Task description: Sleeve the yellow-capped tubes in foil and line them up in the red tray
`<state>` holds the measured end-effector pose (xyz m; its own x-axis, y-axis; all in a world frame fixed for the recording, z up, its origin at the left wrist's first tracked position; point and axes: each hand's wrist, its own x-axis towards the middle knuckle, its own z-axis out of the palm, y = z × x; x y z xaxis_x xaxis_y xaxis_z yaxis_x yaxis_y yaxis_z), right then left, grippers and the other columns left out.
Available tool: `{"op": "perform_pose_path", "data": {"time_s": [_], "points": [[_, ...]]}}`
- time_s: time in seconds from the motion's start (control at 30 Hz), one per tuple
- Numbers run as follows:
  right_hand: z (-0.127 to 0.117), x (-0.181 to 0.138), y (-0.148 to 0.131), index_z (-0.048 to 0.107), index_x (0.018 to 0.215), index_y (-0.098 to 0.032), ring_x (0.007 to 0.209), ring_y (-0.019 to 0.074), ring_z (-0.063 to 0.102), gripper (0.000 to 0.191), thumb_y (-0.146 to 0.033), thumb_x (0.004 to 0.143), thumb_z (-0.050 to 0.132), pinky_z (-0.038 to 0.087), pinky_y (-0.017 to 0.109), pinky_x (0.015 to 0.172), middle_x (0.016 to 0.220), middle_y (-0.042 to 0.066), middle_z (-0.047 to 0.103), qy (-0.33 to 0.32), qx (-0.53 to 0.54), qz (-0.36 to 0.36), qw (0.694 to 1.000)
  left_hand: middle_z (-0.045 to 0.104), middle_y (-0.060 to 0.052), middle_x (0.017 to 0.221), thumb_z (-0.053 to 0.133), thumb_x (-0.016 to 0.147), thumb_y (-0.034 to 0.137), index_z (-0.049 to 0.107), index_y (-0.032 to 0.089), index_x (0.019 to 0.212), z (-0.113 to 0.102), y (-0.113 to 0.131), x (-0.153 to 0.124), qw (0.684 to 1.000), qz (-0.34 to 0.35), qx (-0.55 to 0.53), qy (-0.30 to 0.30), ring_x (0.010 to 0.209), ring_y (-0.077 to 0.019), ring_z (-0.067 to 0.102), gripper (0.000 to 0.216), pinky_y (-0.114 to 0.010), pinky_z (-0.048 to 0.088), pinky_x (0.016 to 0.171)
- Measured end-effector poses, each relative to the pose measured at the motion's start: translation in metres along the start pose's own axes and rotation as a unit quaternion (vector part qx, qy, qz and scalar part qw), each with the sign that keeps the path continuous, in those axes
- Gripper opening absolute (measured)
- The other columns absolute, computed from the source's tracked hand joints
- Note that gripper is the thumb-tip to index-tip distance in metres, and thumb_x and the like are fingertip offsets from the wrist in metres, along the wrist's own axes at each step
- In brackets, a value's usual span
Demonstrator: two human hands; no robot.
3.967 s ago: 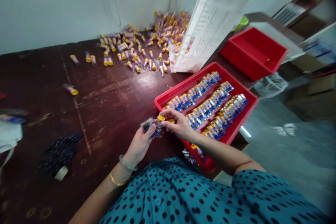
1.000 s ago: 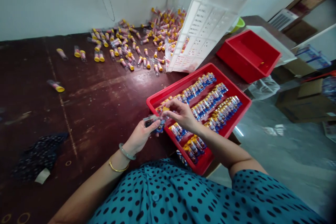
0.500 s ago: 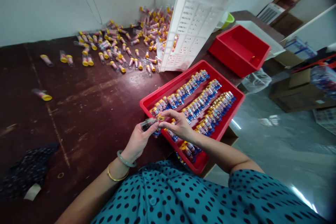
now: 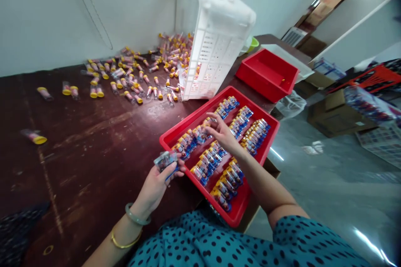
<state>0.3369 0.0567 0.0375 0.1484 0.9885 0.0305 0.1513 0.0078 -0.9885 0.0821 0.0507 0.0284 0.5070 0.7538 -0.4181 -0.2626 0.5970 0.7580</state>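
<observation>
My left hand (image 4: 161, 179) is closed on a small stack of clear printed plastic pieces (image 4: 165, 160), just outside the near left corner of the red tray (image 4: 171, 137). Over the tray's left row, the thumb and fingers of my right hand (image 4: 221, 131) close around a small yellow-capped tube (image 4: 203, 129); the hand partly hides it. Rows of similar yellow-capped tubes (image 4: 206, 162) with blue printed lower ends lie overlapping in the tray.
Many loose clear tubes with yellow caps (image 4: 125, 71) are scattered on the dark red table (image 4: 103, 142). A white plastic crate (image 4: 209, 54) stands on end behind the tray. Farther right are a red bin (image 4: 266, 73) and a cardboard box (image 4: 335, 112) on the floor.
My right hand has moved away from my left, over the tray, carrying a yellow-capped tube to the left row. My left hand keeps the clear pieces. The view has shifted.
</observation>
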Motion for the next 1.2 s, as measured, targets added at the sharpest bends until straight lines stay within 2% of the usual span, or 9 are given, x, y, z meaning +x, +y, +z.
{"op": "perform_pose_path", "data": {"time_s": [0.13, 0.27, 0.47, 0.57, 0.67, 0.8, 0.97, 1.07, 1.2], "points": [[-0.027, 0.032, 0.012, 0.048, 0.134, -0.017, 0.077, 0.0146, 0.06, 0.054, -0.031, 0.085, 0.064, 0.049, 0.029, 0.072, 0.088, 0.002, 0.063, -0.002, -0.207, 0.035, 0.978, 0.071, -0.008, 0.083, 0.077, 0.076, 0.035, 0.071, 0.013, 0.103, -0.013, 0.003, -0.001, 1.0, -0.008, 0.024, 0.01, 0.072, -0.0192, 0.067, 0.035, -0.025, 0.053, 0.055], [0.004, 0.037, 0.023, 0.046, 0.137, -0.016, 0.072, 0.0133, 0.06, 0.058, -0.032, 0.085, 0.065, 0.048, 0.027, 0.07, 0.09, 0.003, 0.066, -0.082, -0.255, 0.015, 0.963, 0.072, -0.008, 0.084, 0.077, 0.076, 0.036, 0.069, 0.013, 0.104, -0.021, 0.005, -0.004, 0.999, 0.005, 0.044, 0.025, 0.069, -0.0186, 0.067, 0.037, -0.025, 0.052, 0.052], [0.025, 0.048, 0.016, 0.064, 0.116, -0.016, 0.076, 0.0154, 0.062, 0.032, -0.027, 0.086, 0.064, 0.048, 0.028, 0.072, 0.096, 0.007, 0.07, -0.025, -0.325, -0.031, 0.945, 0.072, -0.009, 0.089, 0.076, 0.077, 0.039, 0.071, 0.012, 0.091, -0.038, 0.007, -0.015, 0.997, 0.012, 0.046, 0.054, 0.074, -0.0186, 0.068, 0.031, -0.027, 0.057, 0.061], [0.047, 0.072, 0.005, 0.067, 0.109, -0.017, 0.075, 0.0157, 0.063, 0.025, -0.029, 0.087, 0.062, 0.049, 0.027, 0.07, 0.091, 0.006, 0.071, -0.067, -0.298, -0.07, 0.949, 0.071, -0.009, 0.081, 0.075, 0.076, 0.042, 0.07, 0.011, 0.084, -0.056, 0.003, -0.021, 0.996, 0.026, 0.035, 0.075, 0.069, -0.02, 0.068, 0.032, -0.027, 0.054, 0.053], [0.114, 0.114, -0.002, 0.067, 0.108, -0.015, 0.073, 0.0156, 0.063, 0.026, -0.029, 0.087, 0.063, 0.048, 0.027, 0.068, 0.09, 0.007, 0.071, -0.164, -0.278, -0.113, 0.94, 0.07, -0.008, 0.074, 0.077, 0.073, 0.042, 0.069, 0.011, 0.082, -0.078, 0.003, -0.026, 0.992, 0.051, 0.013, 0.114, 0.063, -0.0195, 0.067, 0.034, -0.025, 0.049, 0.046], [0.267, 0.159, -0.016, 0.069, 0.1, -0.014, 0.08, 0.017, 0.065, 0.016, -0.024, 0.087, 0.064, 0.047, 0.027, 0.074, 0.092, 0.008, 0.072, -0.305, -0.287, -0.139, 0.897, 0.07, -0.008, 0.078, 0.08, 0.07, 0.04, 0.07, 0.011, 0.083, -0.105, 0.011, -0.041, 0.973, 0.087, -0.032, 0.21, 0.067, -0.018, 0.066, 0.033, -0.025, 0.052, 0.053], [0.435, 0.164, -0.037, 0.057, 0.121, -0.014, 0.109, 0.0269, 0.059, 0.035, -0.03, 0.09, 0.06, 0.045, 0.036, 0.088, 0.13, 0.018, 0.059, -0.303, -0.302, -0.166, 0.888, 0.071, -0.007, 0.078, 0.082, 0.067, 0.043, 0.073, 0.013, 0.083, -0.134, 0.016, -0.062, 0.947, 0.107, -0.054, 0.298, 0.069, -0.0193, 0.067, 0.035, -0.026, 0.052, 0.054], [0.469, 0.174, -0.038, 0.058, 0.116, -0.017, 0.115, 0.0269, 0.055, 0.029, -0.021, 0.087, 0.06, 0.042, 0.037, 0.092, 0.128, 0.014, 0.06, -0.283, -0.33, -0.169, 0.885, 0.071, -0.008, 0.069, 0.086, 0.058, 0.048, 0.074, 0.013, 0.077, -0.157, 0.013, -0.069, 0.933, 0.103, -0.036, 0.342, 0.063, -0.0208, 0.066, 0.042, -0.026, 0.051, 0.049], [0.423, 0.22, -0.024, 0.059, 0.11, -0.019, 0.1, 0.0206, 0.06, 0.027, -0.021, 0.083, 0.063, 0.044, 0.027, 0.083, 0.109, 0.007, 0.068, -0.234, -0.369, -0.129, 0.89, 0.071, -0.007, 0.069, 0.087, 0.056, 0.046, 0.074, 0.013, 0.073, -0.179, 0.014, -0.071, 0.921, 0.109, -0.045, 0.37, 0.065, -0.0199, 0.066, 0.039, -0.025, 0.052, 0.052]]}}
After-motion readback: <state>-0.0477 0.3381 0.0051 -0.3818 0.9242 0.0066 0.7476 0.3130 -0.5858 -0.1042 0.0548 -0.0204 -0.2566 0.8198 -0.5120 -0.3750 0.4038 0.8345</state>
